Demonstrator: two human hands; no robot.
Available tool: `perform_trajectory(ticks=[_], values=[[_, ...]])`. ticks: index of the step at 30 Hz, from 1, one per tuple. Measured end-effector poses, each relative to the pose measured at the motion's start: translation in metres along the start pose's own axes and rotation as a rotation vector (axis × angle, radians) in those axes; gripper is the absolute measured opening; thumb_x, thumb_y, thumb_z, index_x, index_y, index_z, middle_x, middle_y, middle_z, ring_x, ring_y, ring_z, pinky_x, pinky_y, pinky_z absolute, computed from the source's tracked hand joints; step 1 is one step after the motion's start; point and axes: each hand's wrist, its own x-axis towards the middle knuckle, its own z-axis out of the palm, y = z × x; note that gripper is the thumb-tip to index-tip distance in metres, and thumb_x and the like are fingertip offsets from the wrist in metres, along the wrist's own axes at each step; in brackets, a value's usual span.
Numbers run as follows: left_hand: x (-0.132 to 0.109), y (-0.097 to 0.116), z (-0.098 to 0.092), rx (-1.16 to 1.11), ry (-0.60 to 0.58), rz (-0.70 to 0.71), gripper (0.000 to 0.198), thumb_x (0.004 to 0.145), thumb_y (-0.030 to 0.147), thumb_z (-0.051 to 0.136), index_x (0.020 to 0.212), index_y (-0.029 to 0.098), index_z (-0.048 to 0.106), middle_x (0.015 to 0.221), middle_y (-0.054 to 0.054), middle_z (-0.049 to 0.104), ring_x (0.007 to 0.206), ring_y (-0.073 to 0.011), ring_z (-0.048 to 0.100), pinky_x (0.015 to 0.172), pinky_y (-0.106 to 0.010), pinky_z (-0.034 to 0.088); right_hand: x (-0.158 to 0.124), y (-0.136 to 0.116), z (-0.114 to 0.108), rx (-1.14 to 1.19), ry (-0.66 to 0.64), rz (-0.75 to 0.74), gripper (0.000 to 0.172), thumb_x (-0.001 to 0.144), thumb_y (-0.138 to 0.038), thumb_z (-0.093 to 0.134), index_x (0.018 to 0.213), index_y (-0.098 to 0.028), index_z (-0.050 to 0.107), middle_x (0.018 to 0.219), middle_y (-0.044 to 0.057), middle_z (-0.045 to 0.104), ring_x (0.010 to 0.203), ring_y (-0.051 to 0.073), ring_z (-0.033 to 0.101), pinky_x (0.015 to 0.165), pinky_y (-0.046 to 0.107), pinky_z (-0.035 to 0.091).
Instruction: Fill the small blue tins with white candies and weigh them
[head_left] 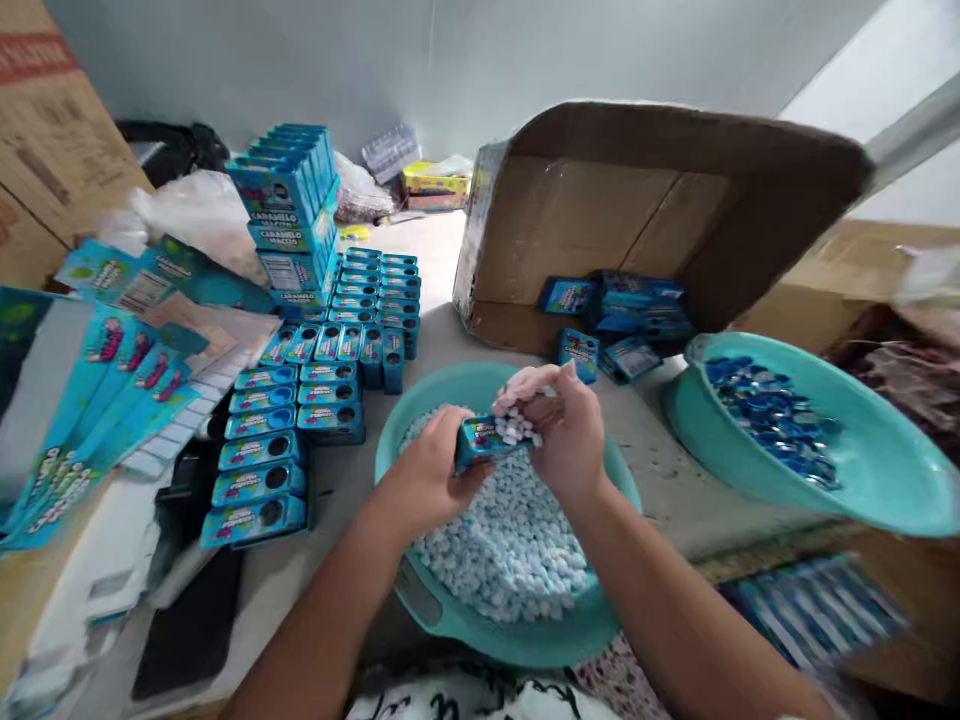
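My left hand (431, 465) is closed around a small blue candy box (478, 440), held over a teal basin (517, 640). My right hand (566, 425) is cupped around a handful of small white candies (514, 415), right at the box's near-right end. Some of those candies touch the box, though I cannot make out its opening. Below both hands, the basin is filled with the same pale candies (502, 550).
Filled blue boxes (259, 460) stand in rows and stacks on the left, beside flat printed sleeves (112, 390). An open cardboard carton (585, 210) lies behind, with several blue boxes in it. Another teal basin (885, 450) at right holds blue pieces (772, 415).
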Motion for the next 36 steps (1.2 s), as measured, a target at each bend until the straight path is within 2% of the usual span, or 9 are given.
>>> perform_trajectory(ticks=[8,12,18,20,24,26,30,33,36], values=[[0.001,-0.004,0.003,0.061,0.128,0.031,0.026,0.09,0.023,0.065,0.112,0.02,0.051,0.107,-0.006,0.059,0.098,-0.0225,0.061,0.086,-0.032,0.049,-0.002,0.006,-0.005,-0.064,-0.035,-0.09,0.046,0.095,-0.057,0.058,0.067,-0.023,0.069,0.065,0.003,0.064,0.063,0.018,0.062,0.064,0.032,0.052],[0.002,-0.005,0.002,0.076,0.242,0.096,0.021,0.091,0.022,0.063,0.109,0.021,0.053,0.104,-0.005,0.059,0.097,-0.021,0.061,0.085,-0.03,0.049,-0.004,0.003,-0.006,-0.292,-0.028,-0.242,0.044,0.099,-0.055,0.052,0.077,-0.023,0.073,0.081,0.006,0.071,0.083,0.022,0.067,0.079,0.038,0.055],[0.004,-0.009,0.003,0.058,0.448,0.087,0.026,0.088,0.025,0.069,0.109,0.021,0.054,0.1,-0.004,0.062,0.097,-0.0207,0.062,0.084,-0.028,0.049,-0.007,-0.006,-0.011,-0.773,-0.341,-0.363,0.045,0.103,-0.052,0.044,0.104,-0.023,0.078,0.119,0.012,0.073,0.109,0.026,0.069,0.094,0.042,0.055],[0.004,-0.01,0.004,0.049,0.481,0.069,0.027,0.087,0.022,0.07,0.109,0.021,0.054,0.101,-0.004,0.062,0.096,-0.0204,0.063,0.083,-0.028,0.049,-0.009,-0.006,-0.013,-0.802,-0.313,-0.42,0.044,0.105,-0.049,0.043,0.099,-0.024,0.079,0.113,0.011,0.075,0.104,0.025,0.07,0.092,0.042,0.056],[0.004,-0.009,0.003,0.043,0.476,0.051,0.025,0.085,0.02,0.069,0.107,0.02,0.055,0.1,-0.005,0.062,0.094,-0.0206,0.064,0.083,-0.029,0.05,-0.011,-0.006,-0.014,-0.783,-0.178,-0.537,0.05,0.105,-0.046,0.041,0.076,-0.023,0.074,0.078,0.008,0.073,0.082,0.023,0.071,0.079,0.041,0.058],[0.004,-0.008,0.003,0.046,0.462,0.048,0.024,0.085,0.021,0.068,0.106,0.02,0.055,0.099,-0.005,0.062,0.095,-0.0212,0.064,0.083,-0.029,0.05,-0.01,-0.007,-0.014,-0.811,-0.171,-0.545,0.048,0.105,-0.045,0.041,0.081,-0.022,0.075,0.082,0.009,0.073,0.083,0.023,0.07,0.077,0.04,0.058],[0.004,-0.007,0.003,0.04,0.456,0.059,0.023,0.086,0.024,0.069,0.106,0.02,0.056,0.099,-0.005,0.063,0.096,-0.0222,0.064,0.084,-0.031,0.05,-0.006,-0.006,-0.014,-0.938,-0.321,-0.566,0.045,0.105,-0.048,0.041,0.102,-0.022,0.078,0.111,0.012,0.075,0.103,0.025,0.07,0.091,0.042,0.056],[0.004,-0.008,0.003,0.029,0.479,0.013,0.026,0.085,0.024,0.07,0.106,0.02,0.057,0.1,-0.006,0.063,0.095,-0.0219,0.064,0.084,-0.031,0.05,-0.004,-0.006,-0.016,-0.954,-0.339,-0.588,0.048,0.106,-0.046,0.038,0.092,-0.024,0.078,0.097,0.008,0.078,0.099,0.024,0.07,0.094,0.044,0.055],[0.003,-0.01,0.004,0.016,0.489,-0.006,0.026,0.083,0.023,0.071,0.106,0.02,0.058,0.1,-0.005,0.063,0.094,-0.0212,0.064,0.084,-0.031,0.05,-0.004,-0.006,-0.017,-0.897,-0.252,-0.568,0.051,0.107,-0.044,0.036,0.085,-0.024,0.077,0.085,0.007,0.075,0.09,0.023,0.07,0.088,0.042,0.055]])
